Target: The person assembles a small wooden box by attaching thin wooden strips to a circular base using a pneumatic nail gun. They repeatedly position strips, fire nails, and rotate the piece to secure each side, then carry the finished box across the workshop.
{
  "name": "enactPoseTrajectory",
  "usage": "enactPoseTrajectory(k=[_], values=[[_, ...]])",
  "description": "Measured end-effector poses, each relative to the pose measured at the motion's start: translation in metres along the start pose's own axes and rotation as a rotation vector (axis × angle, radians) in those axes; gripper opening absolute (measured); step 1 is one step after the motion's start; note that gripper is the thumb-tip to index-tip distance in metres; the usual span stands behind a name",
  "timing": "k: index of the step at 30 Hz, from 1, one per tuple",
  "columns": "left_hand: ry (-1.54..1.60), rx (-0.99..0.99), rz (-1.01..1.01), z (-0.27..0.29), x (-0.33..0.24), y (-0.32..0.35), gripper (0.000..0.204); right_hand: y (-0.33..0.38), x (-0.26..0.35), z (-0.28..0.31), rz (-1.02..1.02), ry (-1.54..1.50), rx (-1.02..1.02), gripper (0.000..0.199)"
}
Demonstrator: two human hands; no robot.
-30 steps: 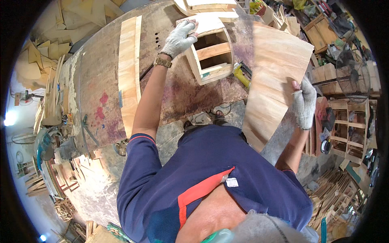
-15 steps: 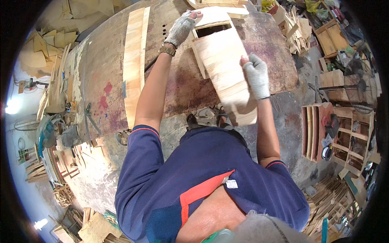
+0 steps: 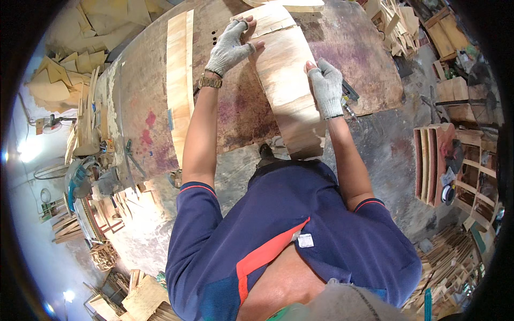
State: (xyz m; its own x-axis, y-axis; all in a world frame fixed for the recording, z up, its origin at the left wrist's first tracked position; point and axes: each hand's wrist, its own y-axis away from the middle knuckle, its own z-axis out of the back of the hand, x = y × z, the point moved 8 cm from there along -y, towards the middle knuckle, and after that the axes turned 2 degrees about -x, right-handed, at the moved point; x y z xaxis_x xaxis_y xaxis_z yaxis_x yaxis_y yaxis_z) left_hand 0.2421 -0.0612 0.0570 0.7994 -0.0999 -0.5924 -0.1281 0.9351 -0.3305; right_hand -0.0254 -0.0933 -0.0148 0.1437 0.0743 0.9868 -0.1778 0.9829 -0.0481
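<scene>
A plywood panel [image 3: 292, 80] reaches from the wooden piece on the bench toward my body, its near end past the bench edge. My right hand [image 3: 325, 88], in a grey knitted glove, is closed on the panel's right edge, thumb on top. My left hand [image 3: 231, 48], gloved with bare fingertips showing, has its fingers spread at the panel's left edge. Its fingertips rest near the seam where the panel meets a pale plywood top piece [image 3: 270, 18]. The panel hides the frame beneath it.
A long plywood strip [image 3: 181, 80] lies on the stained workbench [image 3: 230, 115] to the left. A dark hand tool [image 3: 350, 92] lies just right of my right hand. Curved wooden parts [image 3: 428, 166] stand on the right, with a fan [image 3: 479, 99] beyond.
The panel has slid away from me against the top piece, covering the frame's dark opening. My left hand has come nearer and spread its fingers; the right hand still grips the panel.
</scene>
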Motion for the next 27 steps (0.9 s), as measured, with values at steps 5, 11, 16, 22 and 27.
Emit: enactPoseTrajectory(k=[5,11,16,22,27], values=[[0.008,-0.004,-0.042,0.000,0.002,0.001,0.069,-0.003,0.004,-0.002,0.026,0.028,0.042,0.043],[-0.002,0.022,-0.035,0.000,0.006,0.001,0.069,-0.005,0.003,-0.002,0.015,0.086,0.055,0.042],[0.161,0.018,-0.060,0.001,0.001,0.000,0.066,-0.009,-0.001,-0.006,0.012,0.069,0.060,0.041],[0.010,0.005,-0.097,0.004,-0.011,0.005,0.061,-0.006,-0.010,-0.008,-0.053,-0.021,0.062,0.041],[-0.322,-0.005,-0.211,0.005,-0.037,0.010,0.047,-0.010,-0.007,-0.008,0.015,0.052,0.056,0.042]])
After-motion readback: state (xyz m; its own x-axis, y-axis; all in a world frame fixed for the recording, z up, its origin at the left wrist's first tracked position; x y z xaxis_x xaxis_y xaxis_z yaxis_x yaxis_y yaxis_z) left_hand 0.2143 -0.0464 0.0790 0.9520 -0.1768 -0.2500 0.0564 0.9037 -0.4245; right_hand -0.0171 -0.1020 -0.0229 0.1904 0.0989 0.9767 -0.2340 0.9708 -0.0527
